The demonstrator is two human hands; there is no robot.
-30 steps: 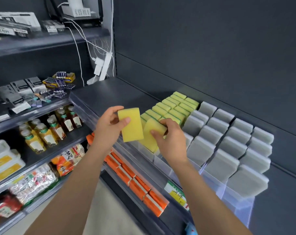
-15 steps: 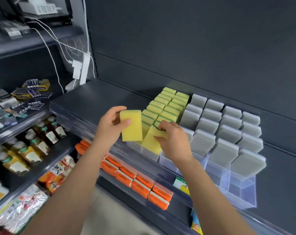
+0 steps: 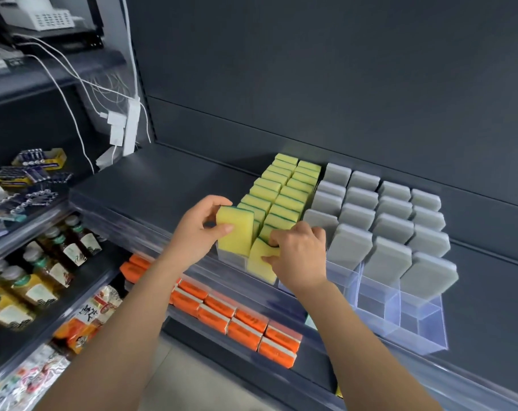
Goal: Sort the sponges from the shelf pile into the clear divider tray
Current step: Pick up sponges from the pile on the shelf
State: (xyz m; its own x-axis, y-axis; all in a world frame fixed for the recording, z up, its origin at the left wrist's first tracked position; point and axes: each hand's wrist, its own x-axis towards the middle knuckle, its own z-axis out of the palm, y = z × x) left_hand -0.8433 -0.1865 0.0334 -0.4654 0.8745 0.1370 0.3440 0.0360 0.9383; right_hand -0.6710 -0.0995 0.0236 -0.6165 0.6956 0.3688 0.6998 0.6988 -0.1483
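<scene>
Both hands have dropped to the clear divider tray [image 3: 415, 321]! Left hand [image 3: 198, 232] grips a yellow sponge [image 3: 235, 232] upright; right hand [image 3: 299, 256] pinches the second sponge [image 3: 260, 262], tilted, slot just below its fingers [image 3: 284, 234].

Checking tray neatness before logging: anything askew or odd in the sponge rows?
One thing: the front yellow sponge in the right hand sits tilted and looks dented under the grip, not yet square in its slot. The left hand holds a second yellow sponge upright. Grey sponges lean evenly; nothing spilled.
</scene>
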